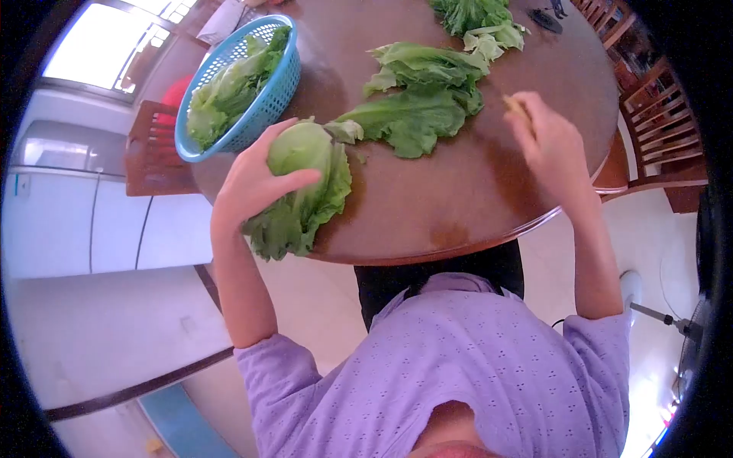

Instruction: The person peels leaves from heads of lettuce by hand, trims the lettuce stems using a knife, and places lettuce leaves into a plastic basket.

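My left hand [256,179] is wrapped round the side of a head of lettuce [301,153] at the table's near left edge, thumb across its pale top. Darker leaves of that head hang towards the edge. My right hand [546,137] is closed over the right part of the table, pinching a small yellowish thing [517,107] whose kind I cannot make out. Loose lettuce leaves [424,111] lie flat between my hands, a little beyond them. Past the left hand stands a blue plastic basket [286,80] with lettuce leaves [229,95] in it.
More lettuce [477,19] lies at the far side of the round brown table [427,202], near a dark object [546,20]. Wooden chairs [664,114] stand at the right, and another chair [156,164] is behind the basket. Wet patches show on the tabletop.
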A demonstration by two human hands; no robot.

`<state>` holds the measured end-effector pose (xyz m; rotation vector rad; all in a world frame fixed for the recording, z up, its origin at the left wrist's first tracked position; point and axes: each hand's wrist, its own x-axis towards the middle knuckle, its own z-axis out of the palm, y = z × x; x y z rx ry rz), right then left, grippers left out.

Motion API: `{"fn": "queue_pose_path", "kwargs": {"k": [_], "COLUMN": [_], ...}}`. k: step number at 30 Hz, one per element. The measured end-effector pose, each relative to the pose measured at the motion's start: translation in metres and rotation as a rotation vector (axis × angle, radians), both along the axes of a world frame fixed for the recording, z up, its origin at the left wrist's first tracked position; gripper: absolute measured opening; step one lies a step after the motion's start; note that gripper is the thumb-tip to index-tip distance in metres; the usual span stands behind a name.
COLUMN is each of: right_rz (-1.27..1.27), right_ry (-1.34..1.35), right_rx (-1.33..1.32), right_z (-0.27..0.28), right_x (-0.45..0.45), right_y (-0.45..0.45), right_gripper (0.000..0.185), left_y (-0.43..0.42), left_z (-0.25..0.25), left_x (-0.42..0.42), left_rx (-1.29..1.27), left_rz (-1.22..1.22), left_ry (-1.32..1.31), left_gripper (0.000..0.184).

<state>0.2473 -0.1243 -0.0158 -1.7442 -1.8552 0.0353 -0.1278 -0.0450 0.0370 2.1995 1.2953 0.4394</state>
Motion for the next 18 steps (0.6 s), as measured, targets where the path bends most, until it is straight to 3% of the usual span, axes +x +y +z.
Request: {"fn": "queue_pose_path", "kwargs": {"k": [4, 10, 16, 18], "right_rz": [-0.178, -0.174, -0.102, 0.144], "right_ry": [-0.156, -0.316, -0.39, -0.237], "right_rx": [0.135, 0.134, 0.298, 0.385], "right_z": [-0.031, -0.051, -0.02, 0.004], "right_x": [0.038, 0.058, 0.029, -0.016], "right_y": [0.037, 0.057, 0.044, 0.032], "right_gripper": [0.022, 0.026, 0.037, 0.041], "left_y": [-0.004, -0.005, 0.008, 0.009], "left_z": [0.011, 0.013, 0.009, 0.009], "left_x": [0.012, 0.007, -0.024, -0.036], "left_rx": [0.023, -0.002, -0.189, -0.235], "left_rz": [-0.016, 0.0, 0.002, 0.014], "left_ry": [0.204, 0.199, -0.193, -0.315], "left_gripper": [0.086, 0.087, 0.079, 0.077]}}
